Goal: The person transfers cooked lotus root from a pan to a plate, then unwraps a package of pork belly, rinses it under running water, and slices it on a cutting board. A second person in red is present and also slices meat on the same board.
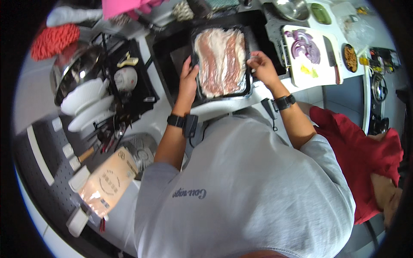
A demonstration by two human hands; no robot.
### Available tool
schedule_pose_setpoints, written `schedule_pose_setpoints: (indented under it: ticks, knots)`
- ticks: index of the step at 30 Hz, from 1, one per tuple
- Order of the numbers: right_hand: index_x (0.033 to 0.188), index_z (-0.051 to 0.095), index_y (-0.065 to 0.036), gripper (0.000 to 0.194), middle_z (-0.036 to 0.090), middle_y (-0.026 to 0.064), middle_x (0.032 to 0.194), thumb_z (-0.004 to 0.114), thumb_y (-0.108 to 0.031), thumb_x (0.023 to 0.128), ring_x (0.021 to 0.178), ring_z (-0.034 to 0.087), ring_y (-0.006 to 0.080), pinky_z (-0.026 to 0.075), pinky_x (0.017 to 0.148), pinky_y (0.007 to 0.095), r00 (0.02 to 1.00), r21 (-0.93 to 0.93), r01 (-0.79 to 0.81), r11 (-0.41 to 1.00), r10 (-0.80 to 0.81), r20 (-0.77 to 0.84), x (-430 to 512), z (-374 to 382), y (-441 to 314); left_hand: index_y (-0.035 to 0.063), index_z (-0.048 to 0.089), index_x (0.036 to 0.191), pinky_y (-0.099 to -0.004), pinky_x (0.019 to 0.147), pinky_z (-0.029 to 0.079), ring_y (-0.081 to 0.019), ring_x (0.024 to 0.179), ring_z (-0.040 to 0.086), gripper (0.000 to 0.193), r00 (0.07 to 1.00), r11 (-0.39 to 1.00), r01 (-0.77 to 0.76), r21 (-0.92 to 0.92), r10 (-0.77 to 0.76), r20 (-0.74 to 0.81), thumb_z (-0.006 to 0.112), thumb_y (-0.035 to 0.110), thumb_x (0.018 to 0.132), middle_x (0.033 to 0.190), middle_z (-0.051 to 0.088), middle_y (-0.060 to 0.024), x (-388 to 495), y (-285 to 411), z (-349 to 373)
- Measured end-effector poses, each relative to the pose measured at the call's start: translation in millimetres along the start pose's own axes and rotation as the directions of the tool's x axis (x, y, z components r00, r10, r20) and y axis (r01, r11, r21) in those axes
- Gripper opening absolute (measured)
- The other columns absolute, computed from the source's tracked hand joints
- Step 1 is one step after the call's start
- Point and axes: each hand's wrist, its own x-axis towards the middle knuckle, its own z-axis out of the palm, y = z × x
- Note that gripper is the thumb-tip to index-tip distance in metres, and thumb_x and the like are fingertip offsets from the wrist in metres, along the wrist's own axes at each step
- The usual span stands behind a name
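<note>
A black plastic tray (249, 84) of raw, fatty sliced meat (221, 61) is held up over the dark sink (161, 53). Glare on its surface hints at clear film, but I cannot tell how much of the meat is covered. My left hand (188, 79) grips the tray's left side, with the thumb near the rim. At the opposite edge, the fingers of my right hand (264, 69) are pinched together against the rim. Whether they hold film or only the rim is unclear.
Right of the sink, a white cutting board (317, 77) carries sliced red onion (306, 50) and a knife (329, 51). Beyond it sits a small bowl of brown food (350, 58). Stacked white plates (85, 96) stand at left. A person in red (358, 161) is close on my right.
</note>
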Motion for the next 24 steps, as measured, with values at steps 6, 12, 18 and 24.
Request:
schedule_pose_setpoints:
  ticks: [6,12,18,24]
  knots:
    - [0.117,0.052,-0.006,0.031,0.061,0.0021,0.086,0.064,-0.006,0.089,0.077,0.057,0.0106,0.047,0.066,0.0257,0.999,-0.001,0.030,1.000,-0.030,-0.038,8,-2,17,-0.0004,0.035,0.143,-0.0352,0.102,0.041,-0.0209,0.120,0.051,0.049,0.981,0.973,0.193,-0.130,-0.187,0.056,0.052,0.014,0.099,0.135,0.051,-0.0124,-8,10,8]
    - [0.112,0.053,-0.003,0.028,0.061,0.0030,0.086,0.064,-0.007,0.087,0.078,0.057,0.0118,0.048,0.070,0.0279,0.994,-0.052,0.062,0.997,-0.066,-0.091,9,0,34,0.0026,0.036,0.141,-0.0351,0.106,0.036,-0.0218,0.123,0.048,0.044,0.992,0.991,0.123,0.055,-0.125,0.033,0.048,0.010,0.100,0.136,0.048,-0.0117,-12,-3,7]
    - [0.107,0.056,-0.004,0.024,0.060,0.0017,0.081,0.065,-0.008,0.085,0.072,0.054,0.0119,0.047,0.063,0.0294,0.995,0.005,0.010,1.000,-0.009,-0.103,8,-12,53,0.0022,0.043,0.132,-0.0307,0.102,0.034,-0.0183,0.113,0.047,0.037,0.995,0.978,0.061,0.200,-0.077,0.070,0.053,0.012,0.097,0.124,0.049,-0.0085,-2,-21,3]
    - [0.108,0.057,-0.001,0.027,0.065,0.0087,0.081,0.053,-0.003,0.081,0.073,0.059,0.0175,0.049,0.065,0.0334,0.980,-0.154,0.095,0.984,-0.120,-0.161,6,-36,61,0.0032,0.047,0.125,-0.0263,0.087,0.039,-0.0123,0.101,0.050,0.032,0.979,0.935,0.176,0.307,-0.199,0.044,0.055,0.010,0.095,0.117,0.054,-0.0050,3,-33,16]
